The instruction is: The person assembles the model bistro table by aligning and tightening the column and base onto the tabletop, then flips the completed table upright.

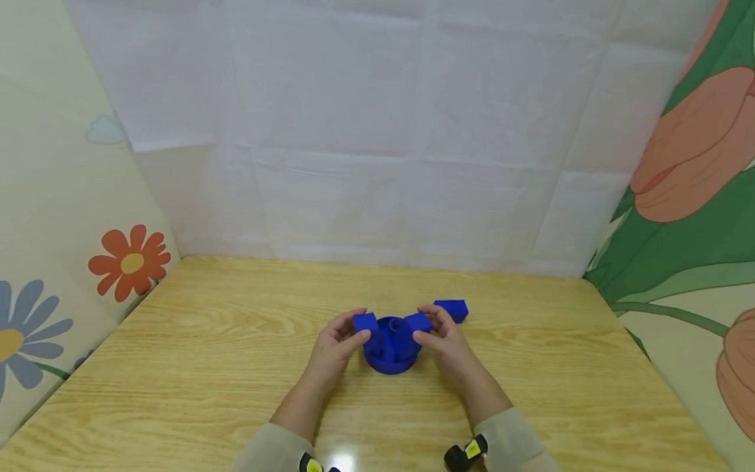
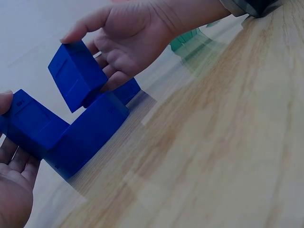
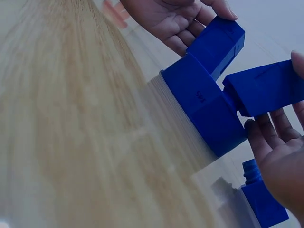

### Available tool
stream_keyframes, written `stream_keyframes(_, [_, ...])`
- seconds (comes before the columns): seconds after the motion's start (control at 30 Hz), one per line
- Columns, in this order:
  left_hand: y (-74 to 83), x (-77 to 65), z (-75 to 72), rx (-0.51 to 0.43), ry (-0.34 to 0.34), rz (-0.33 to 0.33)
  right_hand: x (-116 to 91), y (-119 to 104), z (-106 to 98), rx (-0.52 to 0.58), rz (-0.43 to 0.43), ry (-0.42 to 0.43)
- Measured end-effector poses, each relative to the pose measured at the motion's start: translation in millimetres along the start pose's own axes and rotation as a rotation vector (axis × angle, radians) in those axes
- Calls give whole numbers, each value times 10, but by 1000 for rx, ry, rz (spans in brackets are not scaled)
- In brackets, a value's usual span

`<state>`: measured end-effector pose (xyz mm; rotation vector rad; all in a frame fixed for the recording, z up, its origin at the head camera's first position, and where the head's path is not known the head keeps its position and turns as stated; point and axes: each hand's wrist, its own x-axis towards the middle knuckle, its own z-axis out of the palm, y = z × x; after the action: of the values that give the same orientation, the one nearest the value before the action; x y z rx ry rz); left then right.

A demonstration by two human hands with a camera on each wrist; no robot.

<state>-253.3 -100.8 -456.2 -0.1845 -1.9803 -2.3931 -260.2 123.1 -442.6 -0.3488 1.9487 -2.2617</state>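
A round blue plastic base (image 1: 392,368) with a raised hollow post in its middle stands on the wooden table, between both hands. My left hand (image 1: 333,351) holds a blue rectangular block (image 1: 366,322) between thumb and fingers, tilted at the base's left rim. At the right rim, my right hand (image 1: 449,341) pinches a similar blue block (image 1: 419,322), also tilted. The right wrist view shows this block (image 3: 266,88) with a narrower end pointing at the base (image 3: 204,104). The block (image 2: 35,121) in the left hand overlaps the rim in the left wrist view.
Another blue block (image 1: 453,309) lies on the table just behind the right hand; the right wrist view shows its ridged, narrower end (image 3: 251,171). A white cloth (image 1: 377,164) hangs at the table's back edge, with flower-patterned cloths on both sides.
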Motion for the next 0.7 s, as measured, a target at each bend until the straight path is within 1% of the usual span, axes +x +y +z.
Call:
stream_keyframes(0.13, [7, -1, 9, 13, 6, 12, -32, 2, -53, 46, -29, -18])
stream_keyframes(0.2, [11, -4, 14, 11, 5, 18, -47, -1, -76, 47, -44, -30])
stream_keyframes(0.3, [11, -4, 13, 1, 1, 20, -59, 2, -108, 21, -40, -47])
stream_keyframes(0.47, [-5, 5, 2, 21, 7, 13, -87, 6, -154, -16, -40, -74])
stream_keyframes(0.6, [-8, 8, -2, 24, 11, 3, -101, 27, -199, 11, -74, -149])
stream_keyframes(0.7, [-1, 1, 5, 23, 9, 11, -107, 36, -223, 35, -84, -204])
